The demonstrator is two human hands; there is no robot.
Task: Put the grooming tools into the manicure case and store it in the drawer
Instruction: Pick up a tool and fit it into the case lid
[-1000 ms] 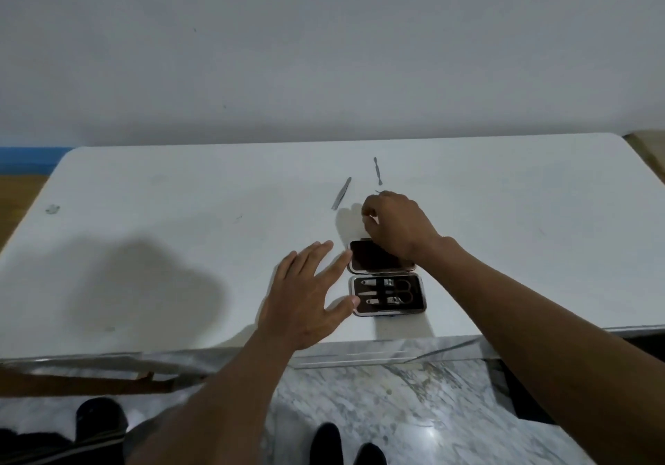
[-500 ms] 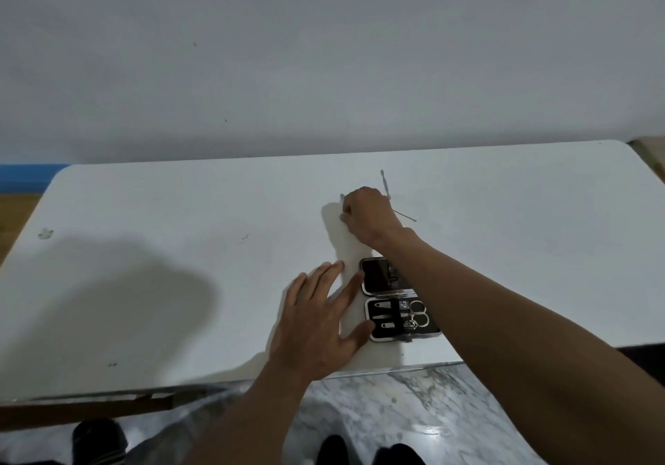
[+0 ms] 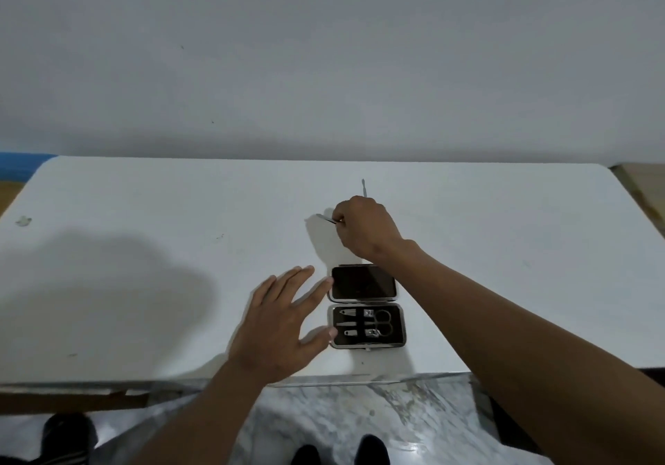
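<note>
Right hand [image 3: 363,228], just above frame centre, is closed in a pinch on one end of a thin metal tool [image 3: 325,218]; the free end pokes out to the left, and whether it is clear of the bench [image 3: 144,248] cannot be told. Left hand [image 3: 284,324], lower centre, is open and flat, fingers spread, holding nothing; forefinger and thumb tips lie against the left edge of the manicure case [image 3: 367,308]. Case lies open just below centre, near the front edge of the bench: dark empty lid half above, tray half below with scissors, clippers and small files already seated in their loops. A second slim tool [image 3: 364,188] lies loose behind the right hand, partly hidden by it. No drawer in view. Judgement: these tools are light, rigid, smooth steel, likely slippery and hard to lift off a flat surface; best taken at one end with the fingertips, or tipped up first. The case looks light enough to slide when a tool is pushed in, so the left hand's bracing makes sense.
</note>
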